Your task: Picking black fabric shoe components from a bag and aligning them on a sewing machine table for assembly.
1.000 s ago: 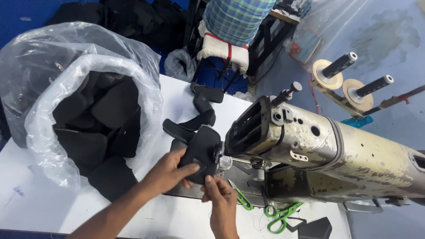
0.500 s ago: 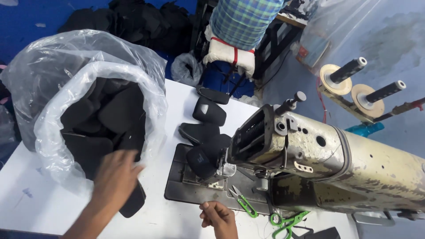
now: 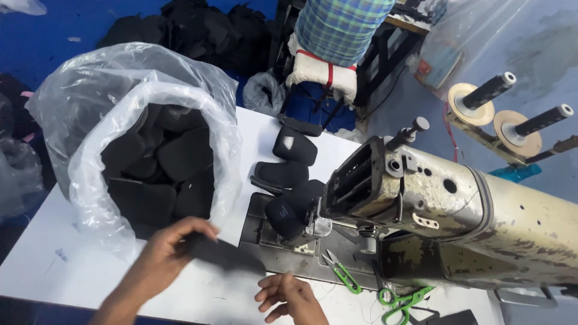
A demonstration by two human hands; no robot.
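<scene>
My left hand [image 3: 168, 253] grips a flat black padded piece [image 3: 226, 254] by its left end, just in front of the clear plastic bag [image 3: 90, 180] full of black padded pieces. My right hand [image 3: 292, 296] rests near the table's front edge with its fingers loosely apart and holds nothing. A black padded piece [image 3: 292, 207] sits under the head of the worn sewing machine [image 3: 445, 216], and two more black pieces [image 3: 283, 173] trail behind it on the white table [image 3: 48, 271].
Green-handled snips [image 3: 344, 274] and green scissors [image 3: 400, 301] lie on the machine bed by my right hand. Two thread spool pins [image 3: 518, 108] stand at the far right. A person in a checked shirt [image 3: 343, 30] sits behind the table. Dark fabric is piled at the back.
My left hand left the piece at the machine, went to the bag and came back with a new black piece. The finished piece now hangs behind the needle. My right hand stayed near the front edge.
</scene>
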